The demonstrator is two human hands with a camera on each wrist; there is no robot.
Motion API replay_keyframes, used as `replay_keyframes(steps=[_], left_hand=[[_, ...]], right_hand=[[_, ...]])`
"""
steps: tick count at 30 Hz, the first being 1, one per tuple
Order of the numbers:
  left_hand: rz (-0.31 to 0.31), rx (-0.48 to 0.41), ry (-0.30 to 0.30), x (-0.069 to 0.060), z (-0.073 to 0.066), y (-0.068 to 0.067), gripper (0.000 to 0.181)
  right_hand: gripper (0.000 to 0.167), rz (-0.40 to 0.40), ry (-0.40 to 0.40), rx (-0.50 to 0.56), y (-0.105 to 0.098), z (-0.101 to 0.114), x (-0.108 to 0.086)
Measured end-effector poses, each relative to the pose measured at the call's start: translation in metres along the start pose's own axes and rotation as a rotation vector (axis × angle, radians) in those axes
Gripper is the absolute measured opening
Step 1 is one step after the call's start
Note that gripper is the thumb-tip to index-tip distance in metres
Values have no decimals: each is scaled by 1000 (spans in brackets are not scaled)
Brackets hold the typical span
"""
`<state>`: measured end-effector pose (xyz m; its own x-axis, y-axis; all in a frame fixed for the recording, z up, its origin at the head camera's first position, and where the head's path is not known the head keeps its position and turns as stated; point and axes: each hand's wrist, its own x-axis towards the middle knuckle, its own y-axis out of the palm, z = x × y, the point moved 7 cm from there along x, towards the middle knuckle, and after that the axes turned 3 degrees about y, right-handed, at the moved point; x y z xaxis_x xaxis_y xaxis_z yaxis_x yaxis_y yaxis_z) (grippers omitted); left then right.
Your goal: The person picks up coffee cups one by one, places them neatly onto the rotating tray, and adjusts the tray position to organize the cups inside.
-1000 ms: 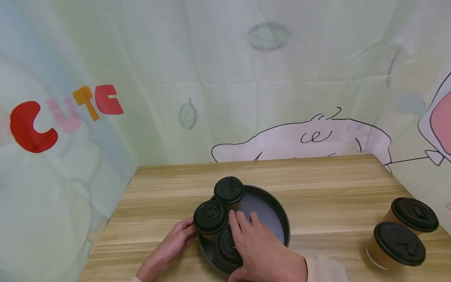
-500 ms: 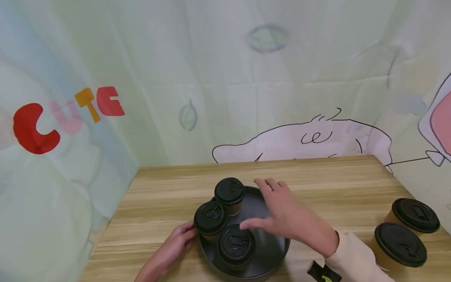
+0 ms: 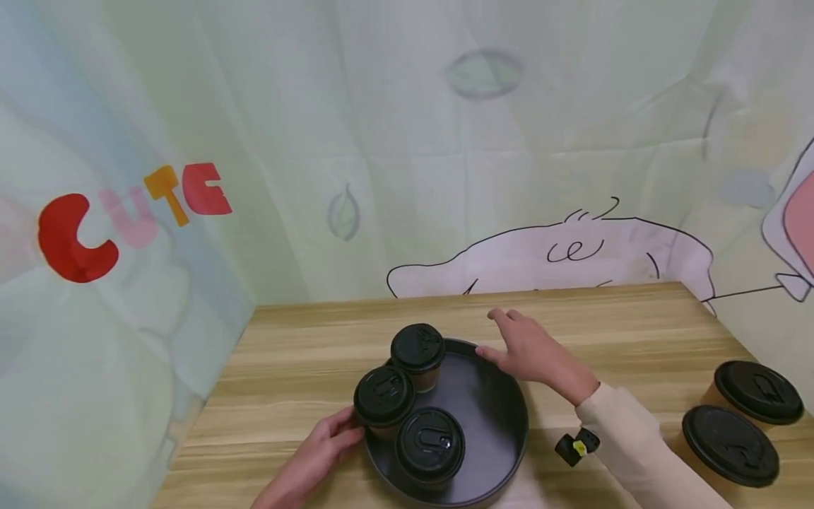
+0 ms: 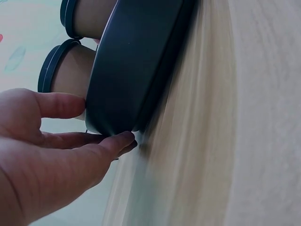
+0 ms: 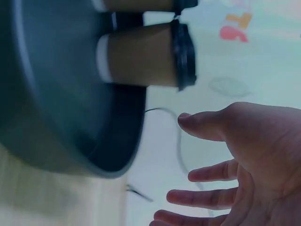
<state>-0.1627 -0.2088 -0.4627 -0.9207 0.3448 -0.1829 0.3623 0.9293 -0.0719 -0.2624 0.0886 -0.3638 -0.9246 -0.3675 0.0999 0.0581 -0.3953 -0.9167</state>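
Observation:
A round dark pan (image 3: 492,442) holds three lidded paper coffee cups: a back cup (image 3: 417,348), a left cup (image 3: 384,396) and a front cup (image 3: 430,447). Against the pan's left side rests my left hand (image 3: 321,452); in the left wrist view its straight thumb touches the rim beside a cup (image 4: 73,70), while the fingertips touch the outer wall low down. Over the pan's back right edge is my right hand (image 3: 531,350), fingers spread, holding nothing. The right wrist view shows that hand (image 5: 254,160) apart from the pan and a brown cup (image 5: 138,56).
Two more lidded cups, a rear one (image 3: 757,392) and a nearer one (image 3: 731,445), stand at the right of the wooden table (image 3: 305,360). A printed curtain (image 3: 407,141) hangs behind. On the right sleeve sits a small black device (image 3: 577,447).
My right hand has let go of the front cup, rising away to the back right. That cup now stands slightly further right in the pan. My left hand keeps its place at the pan's side.

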Motion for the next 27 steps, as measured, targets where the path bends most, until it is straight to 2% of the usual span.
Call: replay_keyframes(steps=[3, 8, 17, 27], left_hand=[[-9, 16, -1, -2, 1, 1, 65], [-23, 24, 9, -4, 0, 2, 67], [-44, 52, -20, -6, -1, 6, 72], [-44, 57, 3, -8, -3, 9, 71]], right_hand=[[57, 30, 5, 13, 11, -11, 10], [39, 51, -63, 41, 27, -19, 25], [19, 63, -159, 81, 44, -10, 39], [8, 27, -218, 72, 49, -1, 42]])
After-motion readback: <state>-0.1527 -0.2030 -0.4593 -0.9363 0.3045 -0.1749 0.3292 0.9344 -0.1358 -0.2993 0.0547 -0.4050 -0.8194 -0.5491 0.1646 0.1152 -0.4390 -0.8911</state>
